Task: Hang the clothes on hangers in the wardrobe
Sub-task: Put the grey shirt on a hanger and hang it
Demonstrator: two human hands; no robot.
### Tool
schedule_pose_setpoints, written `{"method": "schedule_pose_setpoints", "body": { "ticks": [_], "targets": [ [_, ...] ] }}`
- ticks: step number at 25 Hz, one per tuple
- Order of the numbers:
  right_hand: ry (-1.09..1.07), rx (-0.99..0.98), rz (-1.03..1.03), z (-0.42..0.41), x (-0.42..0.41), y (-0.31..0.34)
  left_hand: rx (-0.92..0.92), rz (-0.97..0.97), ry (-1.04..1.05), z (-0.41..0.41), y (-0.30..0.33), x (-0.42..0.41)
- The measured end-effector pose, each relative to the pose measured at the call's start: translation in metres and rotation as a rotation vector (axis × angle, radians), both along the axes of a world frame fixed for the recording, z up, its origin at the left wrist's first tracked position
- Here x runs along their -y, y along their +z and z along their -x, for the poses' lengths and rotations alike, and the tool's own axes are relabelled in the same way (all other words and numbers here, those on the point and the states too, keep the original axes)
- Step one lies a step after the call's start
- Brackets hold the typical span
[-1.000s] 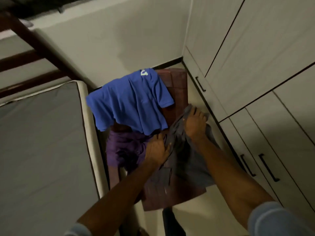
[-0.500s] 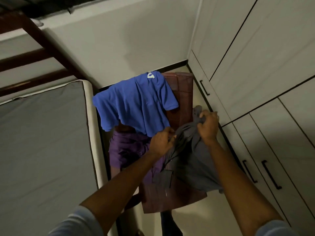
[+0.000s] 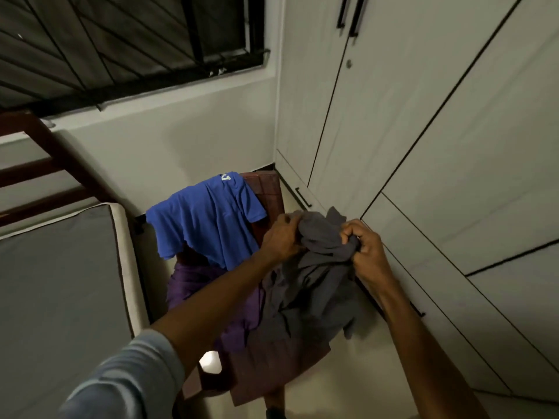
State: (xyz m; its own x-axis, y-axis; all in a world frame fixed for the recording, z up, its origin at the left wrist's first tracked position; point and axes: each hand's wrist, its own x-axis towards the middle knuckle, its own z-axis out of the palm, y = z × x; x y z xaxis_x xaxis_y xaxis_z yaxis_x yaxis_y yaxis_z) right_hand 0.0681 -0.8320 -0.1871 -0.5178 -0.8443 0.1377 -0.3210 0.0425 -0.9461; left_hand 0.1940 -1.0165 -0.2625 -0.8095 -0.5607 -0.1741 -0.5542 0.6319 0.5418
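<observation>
A blue T-shirt lies over the chair back; its white print is too small to read. The left hand and right hand bunch the top of a grey shirt, which hangs straight down above the chair beside the closed wardrobe.

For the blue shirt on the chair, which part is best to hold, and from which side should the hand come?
Probably the top fold of the blue shirt, where it drapes over the chair back, with the hand coming from above. The cloth hangs down from that edge, so lifting there should free it without dragging the purple garment beneath. Both the left hand and right hand now grip the grey garment.
</observation>
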Motion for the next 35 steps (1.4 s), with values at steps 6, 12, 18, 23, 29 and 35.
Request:
{"method": "schedule_pose_setpoints", "body": {
  "ticks": [6, 12, 18, 23, 29, 35],
  "targets": [
    [-0.143, -0.007, 0.128, -0.035, -0.077, 0.072, -0.334, -0.043, -0.058, -0.011, 0.087, -0.065],
    [-0.313, 0.116, 0.295, -0.095, -0.143, 0.120, -0.580, -0.664, -0.014, -0.049, 0.172, -0.118],
    [-0.532, 0.255, 0.442, -0.124, -0.195, 0.176, -0.695, -0.457, 0.211, -0.086, 0.199, -0.221],
    [-0.642, 0.245, 0.421, -0.154, -0.260, 0.211, -0.447, -0.684, -0.135, -0.101, 0.234, -0.299],
    [-0.638, 0.134, 0.295, -0.200, -0.345, 0.210, -0.412, -1.035, -0.207, -0.073, 0.292, -0.384],
    [-0.673, 0.054, 0.438, -0.207, -0.477, 0.212, -0.657, -0.885, -0.546, -0.055, 0.332, -0.482]
  ]
}}
